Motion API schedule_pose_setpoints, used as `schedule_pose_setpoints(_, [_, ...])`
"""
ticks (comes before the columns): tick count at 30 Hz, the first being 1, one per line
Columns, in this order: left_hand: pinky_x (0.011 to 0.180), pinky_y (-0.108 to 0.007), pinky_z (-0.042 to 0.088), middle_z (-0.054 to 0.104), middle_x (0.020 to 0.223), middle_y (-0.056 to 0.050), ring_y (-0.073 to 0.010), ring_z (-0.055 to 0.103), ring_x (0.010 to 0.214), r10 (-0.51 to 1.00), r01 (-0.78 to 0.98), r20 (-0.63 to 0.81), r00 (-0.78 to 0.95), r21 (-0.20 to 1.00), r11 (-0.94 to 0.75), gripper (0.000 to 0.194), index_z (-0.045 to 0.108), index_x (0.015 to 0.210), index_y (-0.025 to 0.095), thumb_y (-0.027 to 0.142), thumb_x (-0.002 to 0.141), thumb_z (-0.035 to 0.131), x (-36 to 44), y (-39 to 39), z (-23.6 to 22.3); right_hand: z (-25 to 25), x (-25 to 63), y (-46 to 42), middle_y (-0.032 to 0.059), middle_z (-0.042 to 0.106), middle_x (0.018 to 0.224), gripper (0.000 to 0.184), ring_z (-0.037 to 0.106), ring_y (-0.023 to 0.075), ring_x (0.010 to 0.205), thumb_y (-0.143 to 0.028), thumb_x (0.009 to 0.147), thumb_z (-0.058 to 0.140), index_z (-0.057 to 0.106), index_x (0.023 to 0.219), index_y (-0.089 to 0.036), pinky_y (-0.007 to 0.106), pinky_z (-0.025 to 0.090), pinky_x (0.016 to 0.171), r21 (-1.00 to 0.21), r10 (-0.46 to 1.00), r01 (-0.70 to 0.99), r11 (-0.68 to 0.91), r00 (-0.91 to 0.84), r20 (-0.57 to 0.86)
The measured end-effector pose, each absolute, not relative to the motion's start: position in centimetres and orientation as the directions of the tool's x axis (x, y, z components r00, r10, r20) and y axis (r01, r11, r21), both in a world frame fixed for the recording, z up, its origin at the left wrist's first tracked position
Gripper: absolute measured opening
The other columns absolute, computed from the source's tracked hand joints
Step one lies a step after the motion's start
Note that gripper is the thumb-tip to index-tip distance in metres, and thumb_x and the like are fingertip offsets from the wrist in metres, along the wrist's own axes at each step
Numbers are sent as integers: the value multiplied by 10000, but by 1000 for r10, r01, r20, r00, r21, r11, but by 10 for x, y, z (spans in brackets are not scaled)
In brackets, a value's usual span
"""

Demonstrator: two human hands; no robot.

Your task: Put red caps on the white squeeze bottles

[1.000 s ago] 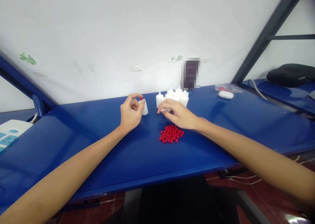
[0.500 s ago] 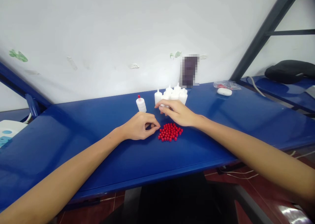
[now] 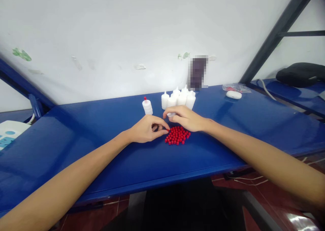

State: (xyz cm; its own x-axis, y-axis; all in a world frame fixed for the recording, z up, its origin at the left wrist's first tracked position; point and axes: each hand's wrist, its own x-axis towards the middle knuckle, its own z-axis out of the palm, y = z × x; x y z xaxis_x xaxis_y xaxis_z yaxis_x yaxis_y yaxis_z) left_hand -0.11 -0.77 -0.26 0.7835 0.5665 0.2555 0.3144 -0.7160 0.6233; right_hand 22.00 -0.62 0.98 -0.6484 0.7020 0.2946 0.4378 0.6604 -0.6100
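My left hand (image 3: 148, 129) is pinched at the left edge of a pile of small red caps (image 3: 177, 135), with one red cap (image 3: 168, 130) between thumb and forefinger. Just above the pile, my right hand (image 3: 188, 117) is curled round a white squeeze bottle (image 3: 171, 114); only a small part of it shows, and the rest is hidden by the fingers. Behind that hand stands a group of uncapped white squeeze bottles (image 3: 165, 100) with pointed nozzles. A white bottle with a red cap on its tip (image 3: 147, 107) stands apart, beyond my left hand.
The blue table (image 3: 106, 170) meets a white wall at the back. A dark pixelated object (image 3: 198, 72) leans there. Towards the right lie a white earbud case (image 3: 234, 95) and a clear plastic bag (image 3: 237, 88) with red bits. A white device (image 3: 11, 131) is at far left.
My left hand has shifted slightly right, and a red cap now shows at its fingertips. My right hand has come down a little, away from the bottle group, with the white bottle.
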Motion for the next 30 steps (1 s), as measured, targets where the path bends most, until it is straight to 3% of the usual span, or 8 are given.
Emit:
schedule_pose_setpoints(6, [502, -206, 367, 556, 599, 27, -71, 412, 515, 584, 234, 451, 675, 620, -749, 151, 736, 925, 155, 281, 881, 664, 0, -8, -3, 11, 221, -7, -8, 520, 675, 102, 473, 151, 687, -257, 808, 522, 542, 738, -185, 286, 319, 667, -491, 649, 477, 729, -710, 274])
schedule_pose_setpoints(11, [524, -213, 407, 636, 660, 2, -75, 482, 518, 453, 237, 669, 589, 393, -888, 121, 724, 939, 169, 249, 890, 646, 2, -4, -7, 7, 221, -5, -9, 550, 673, 110, 471, 144, 655, -259, 825, 534, 551, 745, -185, 286, 326, 649, -479, 626, 466, 744, -736, 257])
schedule_pose_setpoints(14, [523, -208, 398, 648, 667, 7, -72, 483, 511, 384, 280, 704, 598, 266, -923, 128, 715, 970, 183, 231, 915, 609, 1, -2, -12, 6, 221, -6, -22, 556, 670, 138, 467, 125, 619, -280, 867, 533, 583, 794, -175, 278, 330, 634, -532, 630, 444, 721, -739, 238])
schedule_pose_setpoints(16, [533, -201, 400, 664, 693, 8, -68, 494, 521, 381, 300, 691, 614, 242, -923, 146, 708, 1000, 186, 225, 930, 586, 1, -2, -14, 5, 220, -6, -23, 564, 683, 197, 472, 121, 617, -335, 912, 523, 605, 838, -172, 273, 330, 624, -572, 635, 425, 702, -738, 230])
schedule_pose_setpoints(24, [535, -176, 390, 550, 608, 62, -57, 469, 505, 494, 325, 610, 620, 373, -869, 173, 649, 1075, 185, 205, 937, 548, 3, -4, -19, 6, 217, -10, -6, 550, 668, 442, 468, 122, 598, -472, 1014, 367, 617, 828, -159, 274, 326, 593, -614, 659, 412, 673, -710, 246])
schedule_pose_setpoints(30, [515, -179, 382, 526, 584, 73, -57, 454, 481, 566, 292, 587, 579, 499, -816, 116, 581, 1047, 192, 232, 953, 524, 9, -11, -12, 13, 218, -16, -14, 580, 715, 384, 490, 135, 609, -496, 1013, 374, 586, 1116, -193, 274, 346, 599, -572, 662, 416, 707, -672, 330])
